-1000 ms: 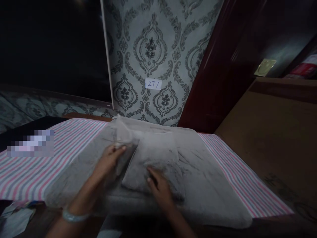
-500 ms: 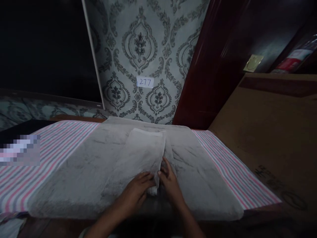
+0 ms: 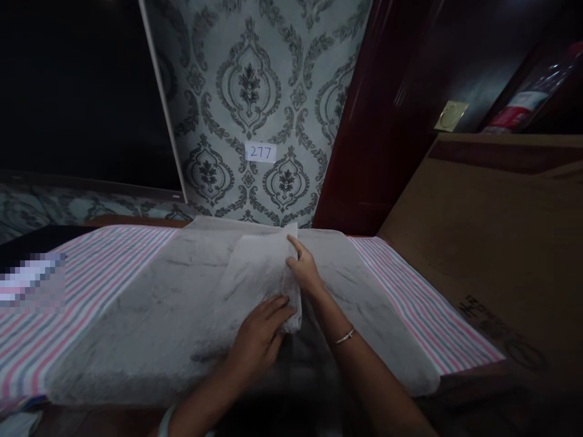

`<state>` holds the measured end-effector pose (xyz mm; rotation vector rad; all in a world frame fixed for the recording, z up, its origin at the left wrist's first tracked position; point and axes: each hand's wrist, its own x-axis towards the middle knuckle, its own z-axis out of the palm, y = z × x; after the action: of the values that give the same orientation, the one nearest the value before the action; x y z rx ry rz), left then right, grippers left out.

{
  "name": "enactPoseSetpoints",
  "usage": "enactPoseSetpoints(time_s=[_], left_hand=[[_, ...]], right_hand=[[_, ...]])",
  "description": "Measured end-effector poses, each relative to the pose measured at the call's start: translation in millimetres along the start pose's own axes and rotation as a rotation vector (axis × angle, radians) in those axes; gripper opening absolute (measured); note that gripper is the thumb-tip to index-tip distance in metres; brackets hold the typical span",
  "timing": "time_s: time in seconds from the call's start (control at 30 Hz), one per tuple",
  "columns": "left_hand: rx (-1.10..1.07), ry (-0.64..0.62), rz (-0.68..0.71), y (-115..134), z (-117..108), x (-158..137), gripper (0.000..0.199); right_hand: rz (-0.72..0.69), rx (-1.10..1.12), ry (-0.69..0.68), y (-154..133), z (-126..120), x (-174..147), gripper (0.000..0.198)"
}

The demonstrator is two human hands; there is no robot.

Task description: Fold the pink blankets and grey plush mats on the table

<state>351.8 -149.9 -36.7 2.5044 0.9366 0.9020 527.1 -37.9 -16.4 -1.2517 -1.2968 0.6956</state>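
A pale grey cloth (image 3: 255, 261), folded into a narrow shape, lies on a larger grey plush cover (image 3: 155, 303). At its near right corner, the fingers of my left hand (image 3: 262, 331) curl over the edge, with the thumb lower down. My right hand (image 3: 303, 270) grips the right edge farther back, index finger stretched toward the far corner, which stands slightly raised. Part of the edge is hidden behind the right fingers. A thin bangle (image 3: 345, 336) circles my right wrist.
A pink-and-grey striped cloth (image 3: 95, 285) shows on both sides beneath the cover. On the right stands a large cardboard box (image 3: 492, 243), with a red-labelled bottle (image 3: 521, 109) behind it. A dark screen (image 3: 82, 91) fills the back left. A paper marked 277 (image 3: 260, 152) is on the patterned wall.
My right hand has moved away from me along the cloth's right edge, lifting the far corner. My left hand has shifted slightly forward, and the near corner moved with it. The view has turned slightly.
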Motion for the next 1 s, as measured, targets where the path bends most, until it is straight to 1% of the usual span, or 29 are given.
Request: enactPoseSetpoints(time_s=[0.03,0.1,0.17,0.2,0.23,0.33,0.4,0.43,0.5,0.57,0.6,0.67,0.77,0.83,0.87,0.93,1.0], left_hand=[[0.02,-0.054,-0.019,3,3,1,0.06],[0.063,-0.226,-0.056,7,8,3,0.058],[0.091,-0.385,-0.065,11,11,4,0.053],[0.086,-0.429,-0.053,12,11,5,0.051],[0.06,-0.446,-0.034,14,9,6,0.049],[-0.083,-0.414,0.02,12,-5,14,0.034],[-0.128,-0.342,0.03,4,-18,26,0.035],[-0.114,-0.282,0.019,-3,-25,34,0.038],[-0.031,-0.161,-0.019,-23,-37,54,0.045],[0.088,-0.08,-0.081,-45,-43,75,0.051],[0.157,-0.059,-0.122,-56,-42,84,0.053],[0.302,-0.07,-0.218,-76,-35,94,0.055],[0.469,-0.188,-0.327,-95,-15,91,0.053],[0.516,-0.246,-0.342,-102,-4,83,0.052],[0.527,-0.255,-0.341,-104,-1,80,0.053],[0.537,-0.265,-0.333,-109,1,79,0.054],[0.531,-0.306,-0.322,-113,-2,85,0.057]], right_hand=[[0.001,-0.063,0.016,5,-4,-2,0.079],[0.094,-0.187,0.038,19,-12,-8,0.077],[0.171,-0.26,0.042,37,-19,-16,0.073],[0.183,-0.275,0.036,44,-21,-19,0.072],[0.183,-0.283,0.028,49,-23,-21,0.071],[0.174,-0.325,0.01,51,-24,-21,0.07],[0.152,-0.358,0.013,40,-21,-19,0.072],[0.113,-0.398,0.017,32,-17,-18,0.074],[-0.01,-0.53,0.013,15,-6,-20,0.075],[-0.135,-0.691,-0.036,1,8,-27,0.073],[-0.166,-0.758,-0.082,-2,16,-31,0.071],[-0.157,-0.83,-0.206,0,30,-41,0.065],[-0.103,-0.895,-0.337,15,40,-50,0.059],[-0.105,-0.925,-0.371,25,39,-48,0.058],[-0.111,-0.938,-0.386,29,35,-45,0.058],[-0.112,-0.962,-0.43,34,27,-33,0.059],[-0.087,-0.998,-0.455,37,19,-17,0.059]])
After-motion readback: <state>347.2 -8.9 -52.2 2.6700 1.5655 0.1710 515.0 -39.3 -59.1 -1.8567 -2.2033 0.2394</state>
